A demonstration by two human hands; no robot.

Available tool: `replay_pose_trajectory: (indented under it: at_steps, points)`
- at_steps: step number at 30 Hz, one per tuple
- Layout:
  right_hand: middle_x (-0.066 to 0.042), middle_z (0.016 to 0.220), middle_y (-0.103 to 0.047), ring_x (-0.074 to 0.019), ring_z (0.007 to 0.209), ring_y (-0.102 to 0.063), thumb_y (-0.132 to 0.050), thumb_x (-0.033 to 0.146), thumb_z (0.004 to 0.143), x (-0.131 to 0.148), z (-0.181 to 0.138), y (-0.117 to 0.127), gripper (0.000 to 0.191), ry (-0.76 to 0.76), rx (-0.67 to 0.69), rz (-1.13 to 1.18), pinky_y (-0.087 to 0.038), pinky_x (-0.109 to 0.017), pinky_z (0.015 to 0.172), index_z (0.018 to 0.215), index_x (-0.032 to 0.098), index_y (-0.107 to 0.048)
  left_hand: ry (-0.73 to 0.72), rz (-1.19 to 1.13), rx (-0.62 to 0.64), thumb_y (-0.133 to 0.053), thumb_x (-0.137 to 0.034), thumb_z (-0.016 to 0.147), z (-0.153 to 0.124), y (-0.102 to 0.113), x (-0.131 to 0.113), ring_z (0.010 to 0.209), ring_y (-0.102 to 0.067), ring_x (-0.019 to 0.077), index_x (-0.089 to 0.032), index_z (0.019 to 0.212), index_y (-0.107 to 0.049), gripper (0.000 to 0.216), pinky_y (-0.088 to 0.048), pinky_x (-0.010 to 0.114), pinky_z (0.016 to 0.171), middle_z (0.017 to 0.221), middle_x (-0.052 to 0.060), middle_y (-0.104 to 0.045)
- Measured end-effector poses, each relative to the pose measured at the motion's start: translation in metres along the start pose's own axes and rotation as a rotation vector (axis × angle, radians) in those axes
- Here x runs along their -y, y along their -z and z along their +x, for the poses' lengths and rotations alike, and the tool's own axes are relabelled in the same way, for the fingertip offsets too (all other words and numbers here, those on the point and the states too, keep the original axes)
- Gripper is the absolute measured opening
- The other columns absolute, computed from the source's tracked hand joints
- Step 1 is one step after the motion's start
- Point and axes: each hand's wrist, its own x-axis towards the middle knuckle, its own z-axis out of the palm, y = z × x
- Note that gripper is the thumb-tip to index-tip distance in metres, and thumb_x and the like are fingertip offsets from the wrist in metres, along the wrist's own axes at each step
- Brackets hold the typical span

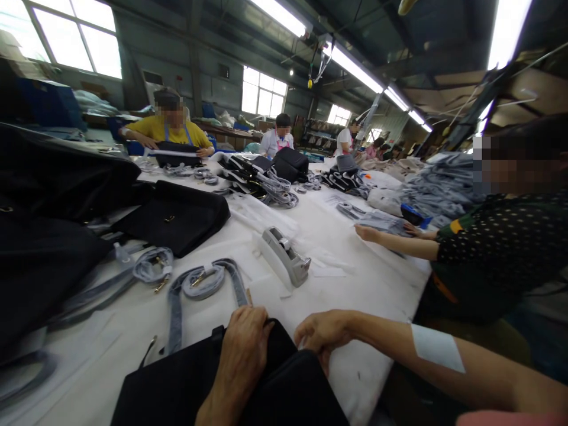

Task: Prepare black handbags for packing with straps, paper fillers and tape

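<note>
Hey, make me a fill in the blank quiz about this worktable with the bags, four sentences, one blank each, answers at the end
1. The left hand rests on a bag whose colour is ____.
2. The tape dispenser stands on a table whose top is ____.
3. The coiled strap left of the tape dispenser is ____.
4. The white patch is stuck on the person's ____ forearm.

Missing words: black; white; grey; right.
</note>
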Motion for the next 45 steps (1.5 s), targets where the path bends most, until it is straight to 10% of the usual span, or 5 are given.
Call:
replay_pose_trajectory:
  at_steps: [11, 22, 26, 30, 45]
  points:
    - [0.001, 0.066, -0.063, -0.0084, 0.059, -0.055, -0.076, 0.034, 0.068, -0.055, -0.059, -0.07, 0.026, 0.162, -0.42, 0.377, -0.041, -0.019, 0.056, 0.079, 0.013, -0.065, 0.334, -0.292, 0.172, -0.054, -0.032, 0.085, 0.01, 0.043, -0.016, 0.077, -0.054, 0.0187, -0.022, 0.069, -0.051, 0.019, -0.043, 0.031, 0.073, 0.071, 0.0, -0.056]
    - [-0.011, 0.137, -0.052, -0.0275, 0.123, -0.047, -0.063, 0.024, 0.08, -0.053, -0.054, -0.078, 0.014, 0.442, -0.723, -0.353, -0.037, -0.043, 0.105, 0.086, 0.019, -0.075, 0.529, -0.338, 0.145, -0.058, -0.035, 0.084, 0.007, 0.021, -0.009, 0.073, -0.053, 0.0155, -0.021, 0.071, -0.053, 0.019, -0.04, 0.027, 0.072, 0.073, -0.002, -0.055]
    - [-0.006, 0.093, -0.068, -0.016, 0.077, -0.061, -0.066, 0.03, 0.078, -0.049, -0.053, -0.079, 0.018, 0.223, -0.663, -0.107, -0.048, -0.027, 0.069, 0.092, 0.019, -0.069, 0.618, -0.305, 0.073, -0.058, -0.038, 0.083, 0.01, 0.018, -0.006, 0.066, -0.048, 0.0139, -0.021, 0.072, -0.053, 0.021, -0.038, 0.025, 0.065, 0.068, -0.004, -0.052]
    - [0.008, 0.053, -0.049, -0.0072, 0.048, -0.04, -0.068, 0.032, 0.074, -0.047, -0.053, -0.079, 0.026, 0.045, -0.536, 0.109, -0.027, -0.019, 0.044, 0.093, 0.017, -0.06, 0.688, -0.349, 0.01, -0.059, -0.038, 0.082, 0.008, 0.019, 0.002, 0.069, -0.051, 0.0135, -0.02, 0.073, -0.052, 0.022, -0.04, 0.025, 0.068, 0.071, -0.004, -0.054]
    - [-0.003, 0.089, -0.067, -0.0145, 0.077, -0.058, -0.058, 0.048, 0.085, 0.029, -0.008, -0.03, 0.036, 0.478, -0.729, 0.018, -0.044, -0.025, 0.069, 0.102, 0.017, -0.067, 0.586, -0.359, 0.061, -0.054, -0.035, 0.085, 0.01, 0.019, -0.008, 0.066, -0.048, 0.0132, -0.02, 0.07, -0.048, 0.022, -0.04, 0.025, 0.067, 0.067, -0.004, -0.05]
